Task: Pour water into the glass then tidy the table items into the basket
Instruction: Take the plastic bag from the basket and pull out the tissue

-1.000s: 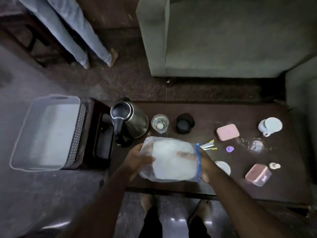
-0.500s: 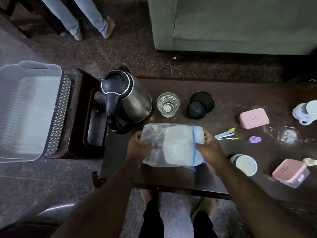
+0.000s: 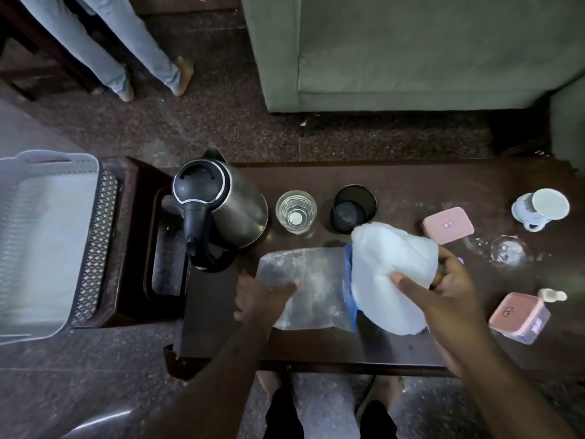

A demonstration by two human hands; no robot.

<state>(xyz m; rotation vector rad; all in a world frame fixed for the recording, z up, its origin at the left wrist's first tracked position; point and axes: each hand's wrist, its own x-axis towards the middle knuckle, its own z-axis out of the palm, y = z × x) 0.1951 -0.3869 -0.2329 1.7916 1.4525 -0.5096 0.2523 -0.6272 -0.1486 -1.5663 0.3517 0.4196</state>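
White cloth half out of the zip bag

The white cloth (image 3: 392,274) is pinched by the right hand (image 3: 443,289); the left hand (image 3: 262,296) grips the clear bag (image 3: 310,289) over the surface (image 3: 411,185), near the water-filled glass (image 3: 296,211).

Both forearms reach forward from the bottom of the view, bare to the wrist. The left hand (image 3: 262,296) is closed in a pinch, thumb on top and fingers curled beneath what it grips. The right hand (image 3: 449,289) sits to its right and slightly farther forward, thumb stretched toward the left hand, fingers wrapped behind what it holds.
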